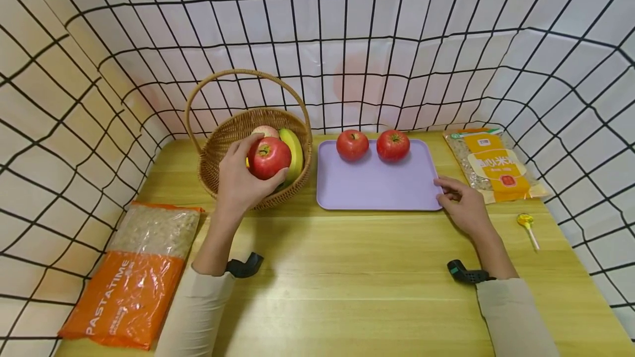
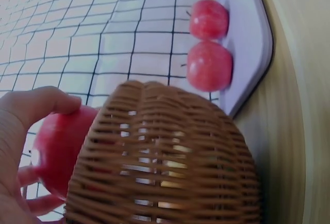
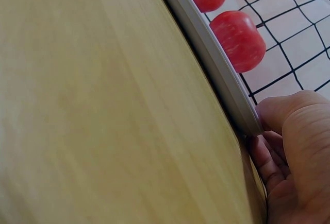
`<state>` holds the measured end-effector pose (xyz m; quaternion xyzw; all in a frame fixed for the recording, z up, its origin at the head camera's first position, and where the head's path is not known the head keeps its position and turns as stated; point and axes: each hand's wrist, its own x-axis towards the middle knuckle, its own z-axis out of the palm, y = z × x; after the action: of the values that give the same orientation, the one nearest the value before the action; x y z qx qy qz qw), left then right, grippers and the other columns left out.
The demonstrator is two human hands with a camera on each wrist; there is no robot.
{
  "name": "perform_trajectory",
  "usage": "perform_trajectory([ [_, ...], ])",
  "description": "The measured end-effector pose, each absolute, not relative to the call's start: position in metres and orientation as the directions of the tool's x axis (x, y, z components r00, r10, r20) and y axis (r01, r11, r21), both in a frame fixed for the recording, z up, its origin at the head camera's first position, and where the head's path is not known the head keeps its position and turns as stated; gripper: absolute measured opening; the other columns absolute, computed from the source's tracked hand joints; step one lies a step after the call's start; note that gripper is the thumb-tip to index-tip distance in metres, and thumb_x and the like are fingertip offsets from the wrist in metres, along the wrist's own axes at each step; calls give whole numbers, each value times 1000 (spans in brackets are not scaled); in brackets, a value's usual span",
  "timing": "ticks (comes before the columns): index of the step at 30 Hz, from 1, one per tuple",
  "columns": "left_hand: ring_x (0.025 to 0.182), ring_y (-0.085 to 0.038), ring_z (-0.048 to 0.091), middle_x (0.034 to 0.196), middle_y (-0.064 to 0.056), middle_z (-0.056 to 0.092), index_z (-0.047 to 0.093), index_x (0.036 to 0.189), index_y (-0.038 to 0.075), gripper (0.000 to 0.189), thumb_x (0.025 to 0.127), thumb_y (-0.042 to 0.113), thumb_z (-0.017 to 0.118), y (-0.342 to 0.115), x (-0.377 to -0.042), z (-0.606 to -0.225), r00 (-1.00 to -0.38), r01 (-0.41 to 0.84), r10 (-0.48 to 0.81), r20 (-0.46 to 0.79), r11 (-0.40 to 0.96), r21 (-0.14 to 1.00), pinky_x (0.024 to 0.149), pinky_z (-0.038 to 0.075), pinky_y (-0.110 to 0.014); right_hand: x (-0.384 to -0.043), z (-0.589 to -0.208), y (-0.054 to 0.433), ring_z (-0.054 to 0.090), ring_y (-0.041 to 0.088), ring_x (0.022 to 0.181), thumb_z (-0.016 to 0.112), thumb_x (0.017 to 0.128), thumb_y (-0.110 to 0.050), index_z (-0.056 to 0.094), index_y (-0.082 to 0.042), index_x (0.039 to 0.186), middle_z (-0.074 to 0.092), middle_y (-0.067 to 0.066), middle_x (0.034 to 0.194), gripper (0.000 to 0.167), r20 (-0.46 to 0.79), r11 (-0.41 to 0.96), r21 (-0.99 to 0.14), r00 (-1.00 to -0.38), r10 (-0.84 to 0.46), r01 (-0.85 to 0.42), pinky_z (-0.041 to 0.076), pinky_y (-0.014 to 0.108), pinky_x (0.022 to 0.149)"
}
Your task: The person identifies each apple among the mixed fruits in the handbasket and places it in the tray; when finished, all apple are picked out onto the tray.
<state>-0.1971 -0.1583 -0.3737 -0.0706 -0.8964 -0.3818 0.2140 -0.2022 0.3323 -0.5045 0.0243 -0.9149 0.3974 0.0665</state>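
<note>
My left hand [image 1: 241, 172] grips a red apple [image 1: 270, 158] above the wicker basket [image 1: 210, 150], its thumb and fingers around the fruit. In the left wrist view the same apple [image 2: 62, 149] shows behind the basket's woven wall [image 2: 170, 157]. Inside the basket lie a banana [image 1: 294, 153] and a paler apple [image 1: 266, 131]; the rest is hidden by the hand. My right hand [image 1: 463, 205] pinches the right edge of a purple tray [image 1: 377, 186]; the right wrist view shows the thumb on the tray's rim [image 3: 242, 113]. On the tray sit two red apples, one left [image 1: 353, 145], one right [image 1: 393, 145].
An orange PASTATIME bag [image 1: 131, 274] lies at the left of the table. At the right are a yellow-labelled clear bag of grain [image 1: 496, 164] and a yellow lollipop [image 1: 527, 225]. The basket's tall handle [image 1: 243, 72] arches up behind the left hand. Grid-patterned cloth borders the table.
</note>
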Motion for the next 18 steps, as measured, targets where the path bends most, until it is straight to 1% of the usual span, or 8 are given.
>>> perform_trajectory([
  [4,121,-23,62,137,-3,64,61,139,18,79,71,48,90,-149,-200,-373,-852,382,-25,523,654,653,90,62,-48,-201,-504,331,51,-9,91,64,101,-13,65,-6,138,61,18,144,39,131,684,-724,-991,9,-89,41,-2,76],
  [7,116,-19,64,133,-1,66,64,134,21,75,70,49,91,-139,-202,-372,-822,438,-16,569,620,651,84,63,-42,-200,-503,331,51,-7,92,64,101,-14,65,-6,139,61,18,144,39,124,688,-721,-992,10,-83,41,-2,76],
  [11,115,-17,64,131,-3,66,64,134,21,75,70,50,91,-120,-200,-373,-819,468,14,573,593,655,82,63,-38,-199,-502,331,50,-6,92,63,101,-14,65,-7,139,60,18,145,38,121,692,-718,-993,13,-78,40,-2,76],
  [16,115,-14,64,132,1,66,64,136,23,77,70,51,92,-95,-197,-381,-822,507,86,562,560,656,85,62,-34,-199,-502,330,49,-6,92,63,102,-14,65,-7,138,59,18,147,37,127,698,-712,-992,11,-83,39,-2,76],
  [18,115,-14,65,133,1,67,63,138,21,80,70,50,92,-85,-198,-384,-821,522,113,559,547,655,89,61,-34,-199,-502,329,49,-6,92,63,102,-14,65,-7,138,59,18,147,37,127,698,-711,-992,10,-84,39,-2,76],
])
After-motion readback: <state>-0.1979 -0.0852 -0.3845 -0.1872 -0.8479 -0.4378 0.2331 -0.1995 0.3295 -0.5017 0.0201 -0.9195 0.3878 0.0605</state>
